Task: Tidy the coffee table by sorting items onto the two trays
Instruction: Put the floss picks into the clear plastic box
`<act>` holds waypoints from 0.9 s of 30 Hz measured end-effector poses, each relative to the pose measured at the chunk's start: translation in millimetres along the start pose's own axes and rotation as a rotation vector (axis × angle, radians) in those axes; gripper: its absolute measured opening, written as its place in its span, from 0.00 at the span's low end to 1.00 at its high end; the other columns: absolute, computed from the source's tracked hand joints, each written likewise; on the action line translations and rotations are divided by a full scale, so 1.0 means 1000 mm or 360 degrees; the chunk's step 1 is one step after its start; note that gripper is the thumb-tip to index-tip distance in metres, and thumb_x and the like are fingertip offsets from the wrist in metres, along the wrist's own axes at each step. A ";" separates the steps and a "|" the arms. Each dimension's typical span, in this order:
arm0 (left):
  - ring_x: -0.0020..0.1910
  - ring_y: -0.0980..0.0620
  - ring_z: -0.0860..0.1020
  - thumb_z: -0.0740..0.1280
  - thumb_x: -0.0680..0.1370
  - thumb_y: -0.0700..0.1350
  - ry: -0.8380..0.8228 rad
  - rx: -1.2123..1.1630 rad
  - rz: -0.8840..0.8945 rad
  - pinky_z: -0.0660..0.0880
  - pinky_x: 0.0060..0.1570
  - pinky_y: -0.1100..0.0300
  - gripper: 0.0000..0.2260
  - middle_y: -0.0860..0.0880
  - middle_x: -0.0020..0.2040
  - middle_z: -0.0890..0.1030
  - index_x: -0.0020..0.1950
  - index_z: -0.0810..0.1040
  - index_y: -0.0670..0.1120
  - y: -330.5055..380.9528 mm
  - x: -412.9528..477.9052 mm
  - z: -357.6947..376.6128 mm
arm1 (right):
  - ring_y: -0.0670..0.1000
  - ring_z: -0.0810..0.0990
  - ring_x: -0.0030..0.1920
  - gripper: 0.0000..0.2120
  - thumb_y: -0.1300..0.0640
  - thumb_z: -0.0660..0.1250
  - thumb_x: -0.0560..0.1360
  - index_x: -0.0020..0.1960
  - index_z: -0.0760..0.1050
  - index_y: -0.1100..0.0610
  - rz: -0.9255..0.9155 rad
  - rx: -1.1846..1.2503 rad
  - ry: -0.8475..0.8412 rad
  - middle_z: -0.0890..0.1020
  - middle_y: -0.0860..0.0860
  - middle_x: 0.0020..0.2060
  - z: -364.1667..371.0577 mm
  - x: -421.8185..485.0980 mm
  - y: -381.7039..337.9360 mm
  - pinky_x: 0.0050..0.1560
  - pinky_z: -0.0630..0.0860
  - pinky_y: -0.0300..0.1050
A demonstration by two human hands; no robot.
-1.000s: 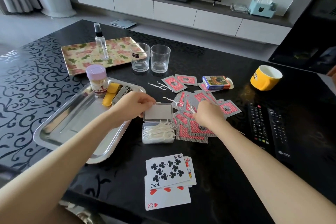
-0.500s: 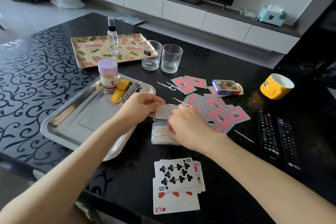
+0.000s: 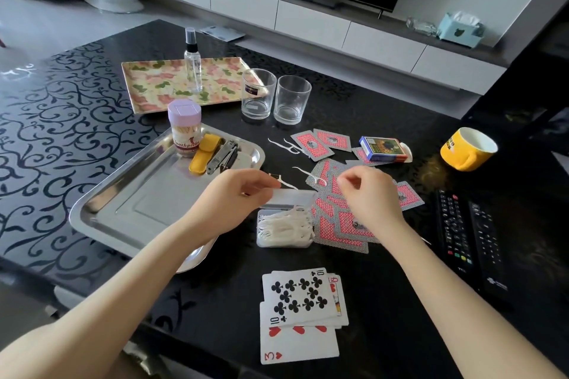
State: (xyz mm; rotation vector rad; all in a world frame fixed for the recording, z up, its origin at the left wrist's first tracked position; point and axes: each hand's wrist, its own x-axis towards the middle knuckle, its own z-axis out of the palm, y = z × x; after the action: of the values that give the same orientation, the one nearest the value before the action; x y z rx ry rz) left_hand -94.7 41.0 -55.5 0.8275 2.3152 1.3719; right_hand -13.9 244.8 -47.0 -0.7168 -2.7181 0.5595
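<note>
On the dark scroll-patterned tabletop (image 3: 61, 138), the left hand (image 3: 228, 203) pinches open the lid (image 3: 292, 196) of the floss-pick box (image 3: 284, 229) just below its fingers, likely for refilling. The right hand (image 3: 369, 197) curls its fingers beside a loose floss pick (image 3: 311, 176); I cannot tell whether they pinch anything.

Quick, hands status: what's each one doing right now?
Left hand: grips the floss box lid.
Right hand: curled above the face-down cards; cannot tell if it pinches anything.
</note>
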 end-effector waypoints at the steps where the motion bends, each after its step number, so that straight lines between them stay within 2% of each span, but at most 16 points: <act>1: 0.41 0.65 0.79 0.67 0.77 0.41 0.0006 -0.0027 0.0002 0.71 0.43 0.77 0.08 0.63 0.43 0.80 0.49 0.81 0.54 0.001 0.000 0.000 | 0.47 0.78 0.46 0.10 0.53 0.66 0.76 0.53 0.79 0.57 0.0065 -0.0051 -0.0061 0.82 0.50 0.47 0.006 0.009 0.003 0.44 0.74 0.39; 3: 0.40 0.64 0.79 0.67 0.77 0.41 0.0000 -0.0068 0.0003 0.73 0.46 0.73 0.08 0.62 0.42 0.81 0.48 0.81 0.55 0.002 0.000 -0.001 | 0.49 0.78 0.50 0.16 0.49 0.67 0.75 0.58 0.76 0.56 0.0112 -0.0126 -0.0175 0.80 0.51 0.52 0.018 0.025 0.006 0.46 0.74 0.41; 5: 0.39 0.64 0.78 0.67 0.76 0.41 -0.0017 -0.0087 0.0004 0.74 0.48 0.69 0.09 0.61 0.40 0.81 0.46 0.80 0.56 0.004 -0.001 -0.001 | 0.51 0.77 0.53 0.18 0.47 0.68 0.74 0.60 0.75 0.55 0.0137 -0.0152 -0.0278 0.78 0.51 0.54 0.027 0.040 0.005 0.46 0.74 0.43; 8: 0.37 0.65 0.78 0.67 0.76 0.41 -0.0054 -0.0142 -0.0010 0.75 0.47 0.69 0.10 0.63 0.36 0.81 0.44 0.81 0.57 0.005 -0.001 0.001 | 0.52 0.78 0.48 0.12 0.50 0.68 0.74 0.52 0.78 0.57 0.0231 -0.0199 -0.0403 0.80 0.51 0.47 0.035 0.055 0.002 0.41 0.71 0.44; 10: 0.38 0.63 0.79 0.67 0.76 0.41 -0.0074 -0.0156 -0.0023 0.76 0.48 0.68 0.09 0.62 0.37 0.82 0.46 0.82 0.55 0.007 0.000 0.002 | 0.53 0.79 0.42 0.09 0.54 0.69 0.74 0.45 0.79 0.60 0.0284 -0.0180 -0.0457 0.81 0.53 0.41 0.036 0.061 0.003 0.36 0.72 0.43; 13: 0.40 0.57 0.80 0.67 0.77 0.41 -0.0048 -0.0132 -0.0039 0.76 0.48 0.67 0.08 0.54 0.42 0.83 0.48 0.82 0.53 0.009 0.003 0.003 | 0.52 0.78 0.37 0.10 0.56 0.68 0.74 0.40 0.80 0.62 0.0315 0.0007 -0.0400 0.81 0.55 0.38 0.031 0.065 0.004 0.35 0.73 0.43; 17: 0.35 0.60 0.79 0.66 0.77 0.41 0.0039 -0.0117 -0.0097 0.74 0.42 0.71 0.08 0.55 0.40 0.83 0.48 0.82 0.52 0.011 0.007 0.002 | 0.51 0.78 0.39 0.11 0.58 0.68 0.74 0.45 0.81 0.67 0.0324 0.0292 -0.0220 0.83 0.59 0.40 0.028 0.078 -0.008 0.40 0.71 0.43; 21: 0.36 0.58 0.80 0.65 0.77 0.40 0.0070 -0.0120 -0.0149 0.74 0.38 0.73 0.08 0.54 0.41 0.83 0.49 0.82 0.51 0.007 0.006 0.000 | 0.55 0.81 0.48 0.11 0.59 0.69 0.73 0.44 0.81 0.68 0.0249 0.0302 -0.0247 0.84 0.56 0.46 0.044 0.097 -0.028 0.42 0.73 0.44; 24: 0.34 0.60 0.80 0.66 0.77 0.41 0.0070 -0.0106 -0.0144 0.75 0.40 0.71 0.08 0.55 0.41 0.83 0.49 0.83 0.51 0.005 0.008 0.000 | 0.53 0.80 0.48 0.06 0.59 0.71 0.72 0.39 0.80 0.62 0.0140 0.0192 -0.0347 0.84 0.53 0.47 0.058 0.106 -0.037 0.42 0.70 0.41; 27: 0.32 0.61 0.78 0.66 0.77 0.41 0.0081 -0.0094 -0.0115 0.76 0.41 0.68 0.08 0.55 0.39 0.82 0.49 0.83 0.51 0.005 0.015 -0.001 | 0.53 0.80 0.49 0.03 0.62 0.70 0.72 0.43 0.81 0.62 0.0096 0.0102 -0.0332 0.83 0.54 0.47 0.060 0.116 -0.041 0.43 0.72 0.43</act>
State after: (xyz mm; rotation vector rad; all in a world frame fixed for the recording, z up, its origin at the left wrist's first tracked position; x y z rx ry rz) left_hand -105.3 50.9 -50.6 0.6922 2.3068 1.4384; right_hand -149.3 253.9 -63.6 -0.7653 -2.8601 0.7722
